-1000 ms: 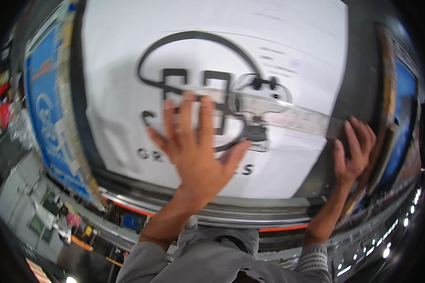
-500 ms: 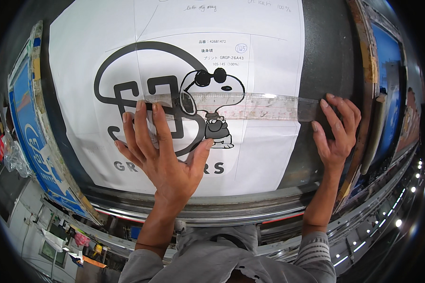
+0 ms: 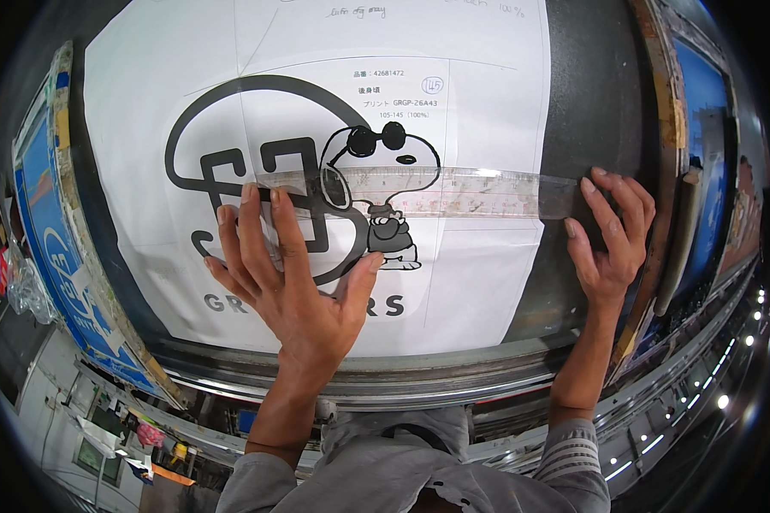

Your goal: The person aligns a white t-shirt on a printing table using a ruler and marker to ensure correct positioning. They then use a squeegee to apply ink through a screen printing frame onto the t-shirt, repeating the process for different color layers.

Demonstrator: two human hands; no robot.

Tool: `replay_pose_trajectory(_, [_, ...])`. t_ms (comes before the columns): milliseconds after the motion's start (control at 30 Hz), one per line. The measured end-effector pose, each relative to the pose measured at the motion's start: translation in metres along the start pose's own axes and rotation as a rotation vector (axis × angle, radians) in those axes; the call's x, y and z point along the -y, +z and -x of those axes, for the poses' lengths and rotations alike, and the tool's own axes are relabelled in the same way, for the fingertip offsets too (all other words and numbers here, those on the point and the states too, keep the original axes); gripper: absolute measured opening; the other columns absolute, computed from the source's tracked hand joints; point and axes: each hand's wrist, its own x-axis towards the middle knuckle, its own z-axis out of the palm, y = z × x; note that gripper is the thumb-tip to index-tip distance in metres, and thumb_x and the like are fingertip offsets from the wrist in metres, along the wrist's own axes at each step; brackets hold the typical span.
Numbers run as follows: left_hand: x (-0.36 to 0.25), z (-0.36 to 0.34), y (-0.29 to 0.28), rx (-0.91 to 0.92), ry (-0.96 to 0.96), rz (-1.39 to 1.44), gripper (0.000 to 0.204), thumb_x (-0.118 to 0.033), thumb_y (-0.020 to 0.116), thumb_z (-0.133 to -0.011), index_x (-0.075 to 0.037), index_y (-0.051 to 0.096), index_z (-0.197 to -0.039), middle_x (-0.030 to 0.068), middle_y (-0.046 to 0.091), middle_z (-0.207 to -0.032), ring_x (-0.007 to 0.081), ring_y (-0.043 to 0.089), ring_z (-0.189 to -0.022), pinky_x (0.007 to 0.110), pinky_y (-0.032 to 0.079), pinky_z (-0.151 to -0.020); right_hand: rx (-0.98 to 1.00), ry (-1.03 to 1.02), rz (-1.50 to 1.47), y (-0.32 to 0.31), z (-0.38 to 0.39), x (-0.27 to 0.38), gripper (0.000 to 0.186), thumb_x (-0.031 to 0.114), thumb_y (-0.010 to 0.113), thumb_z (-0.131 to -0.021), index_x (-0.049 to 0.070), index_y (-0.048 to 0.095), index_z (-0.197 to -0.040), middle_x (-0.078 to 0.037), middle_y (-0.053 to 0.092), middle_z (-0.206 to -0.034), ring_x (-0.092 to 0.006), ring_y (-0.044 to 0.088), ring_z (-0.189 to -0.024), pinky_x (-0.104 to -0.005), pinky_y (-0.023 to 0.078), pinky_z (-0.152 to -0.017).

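Note:
A large white paper sheet [image 3: 488, 103] with a printed black emblem [image 3: 293, 156] and a cartoon dog [image 3: 391, 242] lies on the dark board. Across it runs a clear ruler [image 3: 488, 195], and the print shows through. My left hand [image 3: 295, 286] is spread with its fingers apart, pressing on the sheet; the fingertips lie at the ruler's left end, covering part of the emblem and the lettering below. At the far end of the ruler, past the sheet's right edge, my right hand [image 3: 616, 235] holds it by the corners between thumb and index finger, other fingers loosely bent.
Blue screen frames stand at both sides, one on the left [image 3: 60, 256] and one on the right [image 3: 701, 128]. A metal rail [image 3: 385, 392] runs along the front edge of the dark board [image 3: 586, 94]. Crumpled clear plastic [image 3: 27, 286] hangs beyond the left frame.
The sheet has slid slightly left, more at its far side, and my left hand has shifted left with it. My right hand and the ruler's right end stay in place.

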Motion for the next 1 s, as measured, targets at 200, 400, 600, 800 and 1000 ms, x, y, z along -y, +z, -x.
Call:
replay_pose_trajectory(200, [-0.0008, -0.0004, -0.0008, -0.005, 0.007, 0.004, 0.096, -0.032, 0.08, -0.076, -0.003, 0.034, -0.155, 0.02, 0.03, -0.158, 0.0432, 0.019, -0.149, 0.064, 0.009, -0.117, 0.047, 0.007, 0.003, -0.0026, 0.0015, 0.0004, 0.046, 0.008, 0.075, -0.073, 0.003, 0.071, -0.119, -0.012, 0.065, -0.126, -0.0333, 0.055, -0.119, -0.0456, 0.042, -0.104])
replay_pose_trajectory(400, [0.0004, 0.0002, 0.0003, -0.008, 0.013, 0.002, 0.096, -0.031, 0.08, -0.076, -0.003, 0.035, -0.155, 0.0197, 0.029, -0.159, 0.0429, 0.019, -0.15, 0.064, 0.009, -0.117, 0.048, 0.013, 0.007, -0.0028, 0.0021, 0.0008, 0.046, 0.007, 0.075, -0.073, 0.003, 0.071, -0.119, -0.012, 0.066, -0.126, -0.0332, 0.054, -0.12, -0.0456, 0.042, -0.104])
replay_pose_trajectory(600, [-0.0005, 0.0008, 0.0003, 0.0, 0.007, -0.003, 0.096, -0.031, 0.08, -0.075, -0.003, 0.034, -0.155, 0.0198, 0.029, -0.159, 0.0431, 0.019, -0.15, 0.064, 0.009, -0.117, 0.005, 0.017, 0.004, 0.0005, 0.001, 0.001, 0.048, 0.015, 0.079, -0.069, 0.007, 0.073, -0.116, -0.008, 0.067, -0.122, -0.0306, 0.055, -0.115, -0.0422, 0.041, -0.1])
replay_pose_trajectory(800, [-0.0006, 0.0015, -0.0008, -0.001, 0.012, -0.005, 0.096, -0.033, 0.08, -0.076, -0.003, 0.034, -0.155, 0.0202, 0.029, -0.159, 0.0433, 0.019, -0.149, 0.064, 0.009, -0.117, -0.004, 0.014, -0.005, 0.0003, 0.0011, 0.0014, 0.048, 0.015, 0.08, -0.068, 0.007, 0.073, -0.115, -0.008, 0.067, -0.122, -0.0306, 0.055, -0.114, -0.0418, 0.042, -0.1])
replay_pose_trajectory(1000, [-0.0003, -0.0007, -0.0022, -0.004, 0.013, 0.007, 0.097, -0.033, 0.082, -0.076, -0.003, 0.035, -0.155, 0.0201, 0.029, -0.158, 0.0435, 0.02, -0.149, 0.065, 0.009, -0.116, 0.006, 0.016, -0.013, -0.0009, -0.0009, 0.0017, 0.047, 0.014, 0.08, -0.069, 0.006, 0.073, -0.115, -0.008, 0.068, -0.122, -0.0307, 0.056, -0.114, -0.0418, 0.042, -0.1])
